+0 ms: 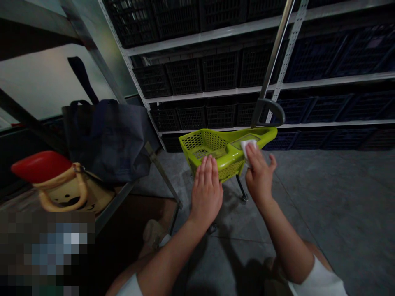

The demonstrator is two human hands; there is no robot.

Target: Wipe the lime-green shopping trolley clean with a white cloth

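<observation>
A lime-green plastic shopping cart [231, 162] stands in front of me, with a perforated basket and a grey handle [273, 113] on a metal pole. My left hand [207, 191] rests on the near rim of the basket, fingers stretched out and side by side. With my right hand [260, 174] I press a folded white cloth [247, 147] onto the cart's raised panel at the right. The thumb side of that hand is turned toward the basket, and one finger sticks out to the right. What lies under the cloth is hidden.
Metal shelves [197, 95] with black crates [220, 70] and blue crates [317, 57] rise behind the cart. At left, a rack holds a dark tote bag [108, 139] and a yellow bag [66, 195] with a red top. Grey concrete floor [333, 197] lies below.
</observation>
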